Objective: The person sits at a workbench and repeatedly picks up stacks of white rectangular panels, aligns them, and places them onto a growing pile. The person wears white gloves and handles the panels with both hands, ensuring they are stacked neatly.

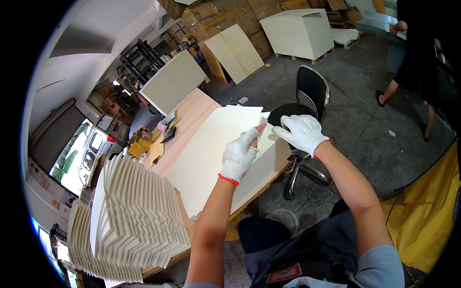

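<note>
I wear white knit gloves with red cuffs, and bare fingertips show on my left hand. My left hand (238,154) lies over the far right part of a large cream sheet (206,153) on the table. Its fingers are closed at a narrow folded strip (262,119) along the sheet's edge; the exact grip is partly hidden. My right hand (303,132) is just right of that edge, in front of the black chair. Its fingers are curved, with a gap between thumb and forefinger, and nothing shows in them.
A tall stack of folded cream sheets (139,211) stands at the table's left end. Small boxes (140,142) sit on the wooden tabletop (194,111). A black swivel chair (312,89) is beyond my right hand. Another person (418,62) stands far right; yellow cloth (422,211) hangs at right.
</note>
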